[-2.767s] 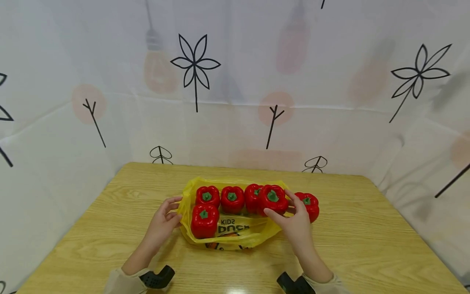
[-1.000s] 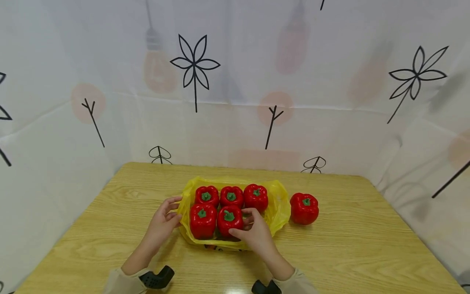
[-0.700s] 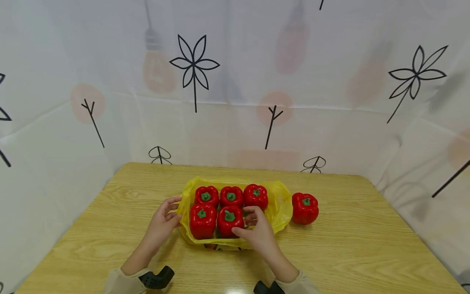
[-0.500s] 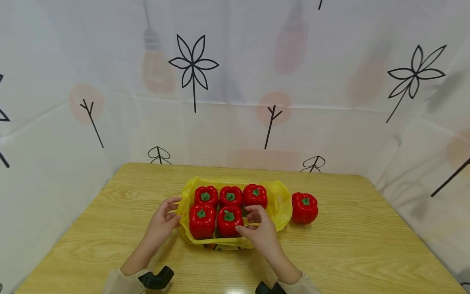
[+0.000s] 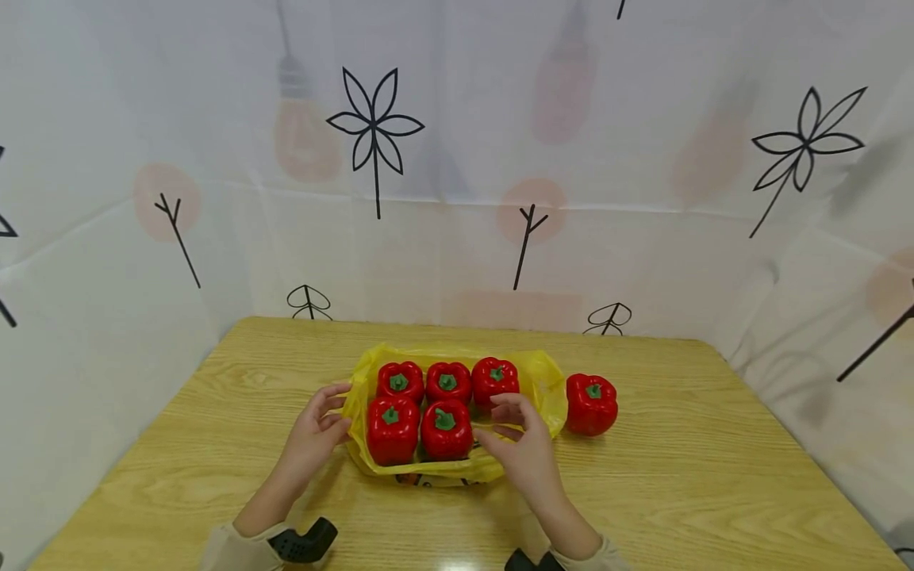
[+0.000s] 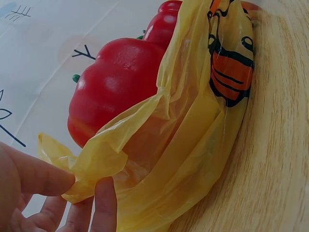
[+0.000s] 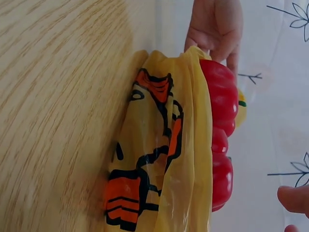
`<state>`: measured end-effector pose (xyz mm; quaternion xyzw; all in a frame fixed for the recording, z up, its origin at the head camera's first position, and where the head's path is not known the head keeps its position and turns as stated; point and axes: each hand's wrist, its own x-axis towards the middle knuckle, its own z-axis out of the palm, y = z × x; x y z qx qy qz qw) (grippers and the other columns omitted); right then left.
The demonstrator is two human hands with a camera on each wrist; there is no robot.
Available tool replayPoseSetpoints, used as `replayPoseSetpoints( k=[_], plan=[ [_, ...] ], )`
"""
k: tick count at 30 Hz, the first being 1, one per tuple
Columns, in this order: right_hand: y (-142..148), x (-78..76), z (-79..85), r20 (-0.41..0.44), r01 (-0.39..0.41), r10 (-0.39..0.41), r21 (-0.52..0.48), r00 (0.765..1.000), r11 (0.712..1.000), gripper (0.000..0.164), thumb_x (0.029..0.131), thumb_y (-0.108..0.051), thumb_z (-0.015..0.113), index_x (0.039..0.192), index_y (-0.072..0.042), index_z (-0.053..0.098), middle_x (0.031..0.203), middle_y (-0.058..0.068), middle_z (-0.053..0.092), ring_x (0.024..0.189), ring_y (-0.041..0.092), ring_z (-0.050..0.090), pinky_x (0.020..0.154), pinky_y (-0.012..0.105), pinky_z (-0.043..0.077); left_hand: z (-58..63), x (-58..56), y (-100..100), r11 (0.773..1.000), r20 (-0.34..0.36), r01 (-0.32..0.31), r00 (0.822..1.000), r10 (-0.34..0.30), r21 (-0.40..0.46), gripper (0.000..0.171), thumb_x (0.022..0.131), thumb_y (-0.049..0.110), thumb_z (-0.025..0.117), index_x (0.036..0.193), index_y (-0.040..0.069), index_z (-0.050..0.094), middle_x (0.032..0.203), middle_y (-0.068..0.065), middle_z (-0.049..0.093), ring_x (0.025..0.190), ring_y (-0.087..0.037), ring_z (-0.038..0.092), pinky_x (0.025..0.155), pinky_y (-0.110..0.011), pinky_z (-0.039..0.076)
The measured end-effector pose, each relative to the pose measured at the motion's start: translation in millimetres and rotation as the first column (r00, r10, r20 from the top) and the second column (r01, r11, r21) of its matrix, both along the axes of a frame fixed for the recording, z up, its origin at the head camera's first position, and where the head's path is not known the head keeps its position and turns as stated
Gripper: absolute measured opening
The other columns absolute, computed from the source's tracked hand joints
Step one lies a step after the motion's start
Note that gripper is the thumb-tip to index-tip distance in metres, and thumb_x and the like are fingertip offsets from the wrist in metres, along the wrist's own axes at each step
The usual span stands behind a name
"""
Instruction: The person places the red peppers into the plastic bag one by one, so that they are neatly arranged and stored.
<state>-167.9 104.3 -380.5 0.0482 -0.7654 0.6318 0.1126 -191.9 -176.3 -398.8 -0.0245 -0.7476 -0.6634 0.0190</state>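
A yellow plastic bag [image 5: 539, 381] with a duck print lies spread on the table, its mouth facing up. Several red bell peppers with green stems stand inside it in two rows, among them the front right bell pepper [image 5: 447, 434]. My left hand [image 5: 314, 432] pinches the bag's left rim between thumb and fingers, as the left wrist view shows beside a bell pepper [image 6: 116, 82]. Over the bag's right part, my right hand [image 5: 524, 444] holds nothing, fingers apart and just right of the front right pepper. Another bell pepper [image 5: 591, 404] sits outside, right beside the bag.
The wooden table [image 5: 714, 460] extends to both sides of the bag. Behind it hangs a white cloth [image 5: 457, 262] with line-drawn plants. A dark wrist device [image 5: 305, 542] sits at the left sleeve.
My right hand brought a bell pepper left into the bag's front row, let go of it, and drew back to the right. The left hand stayed at the rim.
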Motion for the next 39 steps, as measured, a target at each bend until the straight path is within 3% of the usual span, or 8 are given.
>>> replayPoseSetpoints(
  k=[7, 18, 26, 39],
  plan=[
    [7, 0.2, 2.1, -0.014, 0.035, -0.035, 0.007, 0.999, 0.999, 0.04, 0.076, 0.002, 0.074, 0.111, 0.001, 0.054, 0.103, 0.019, 0.053, 0.098, 0.033, 0.054, 0.085, 0.037, 0.049, 1.2, 0.7, 0, 1.0, -0.006, 0.006, 1.0, -0.006, -0.002, 0.046, 0.089, -0.013, 0.048, 0.131, 0.005, 0.043, 0.119, -0.02, 0.047, 0.094, -0.025, 0.056, 0.075, -0.031, 0.052],
    [18, 0.5, 4.2, -0.034, 0.077, -0.078, -0.02, 0.996, 0.997, 0.041, 0.075, 0.005, 0.074, 0.111, 0.004, 0.054, 0.101, 0.022, 0.054, 0.097, 0.036, 0.054, 0.085, 0.04, 0.049, 1.2, 1.1, -1, 1.0, -0.007, 0.004, 1.0, -0.004, -0.006, 0.045, 0.09, -0.012, 0.048, 0.131, 0.005, 0.043, 0.119, -0.02, 0.048, 0.095, -0.025, 0.056, 0.075, -0.031, 0.053],
    [27, -0.6, 5.7, -0.009, 0.143, -0.142, 0.004, 0.99, 0.99, 0.04, 0.075, 0.005, 0.074, 0.11, 0.003, 0.055, 0.1, 0.02, 0.054, 0.097, 0.034, 0.054, 0.085, 0.038, 0.05, 0.8, 1.1, 0, 1.0, -0.007, 0.004, 1.0, -0.004, -0.001, 0.045, 0.089, -0.013, 0.049, 0.13, 0.004, 0.043, 0.117, -0.02, 0.048, 0.093, -0.025, 0.056, 0.074, -0.03, 0.053],
    [44, -1.7, 3.9, 0.017, 0.18, -0.18, 0.035, 0.983, 0.983, 0.043, 0.078, -0.002, 0.073, 0.115, 0.001, 0.052, 0.106, 0.02, 0.053, 0.101, 0.032, 0.053, 0.086, 0.031, 0.049, 0.4, 0.6, 0, 1.0, -0.007, 0.004, 1.0, -0.004, 0.001, 0.045, 0.089, -0.013, 0.049, 0.13, 0.004, 0.043, 0.118, -0.02, 0.048, 0.094, -0.025, 0.056, 0.075, -0.031, 0.053]
  ],
)
